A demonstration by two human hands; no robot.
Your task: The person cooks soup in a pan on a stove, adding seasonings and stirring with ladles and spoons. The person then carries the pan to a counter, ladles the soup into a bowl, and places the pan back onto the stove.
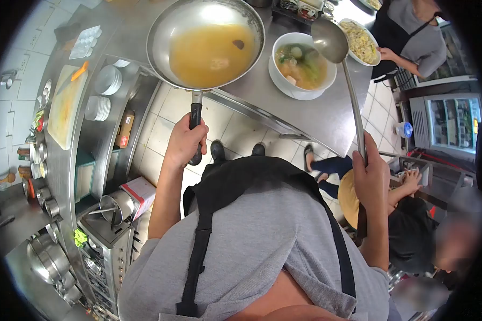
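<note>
My left hand [186, 140] is wrapped round the black handle of a steel frying pan [156, 59]. Yellowish broth [209, 51] lies in the pan, with one dark piece floating in it. In my right hand [370, 174] is the long shaft of a ladle [330, 40], whose bowl hangs at the right rim of a white soup bowl [300, 94]. Soup with green leaves and pale pieces fills much of that bowl, which stands on a steel counter [326, 120]. Whether the ladle touches the rim I cannot tell.
A person [412, 43] at upper right holds a plate of fried rice [360, 43]. Another person [412, 224] is close by my right arm. On the left counter lie a cutting board [67, 107] and an orange-handled knife [79, 71]; stacked plates [97, 108] sit on the shelf below.
</note>
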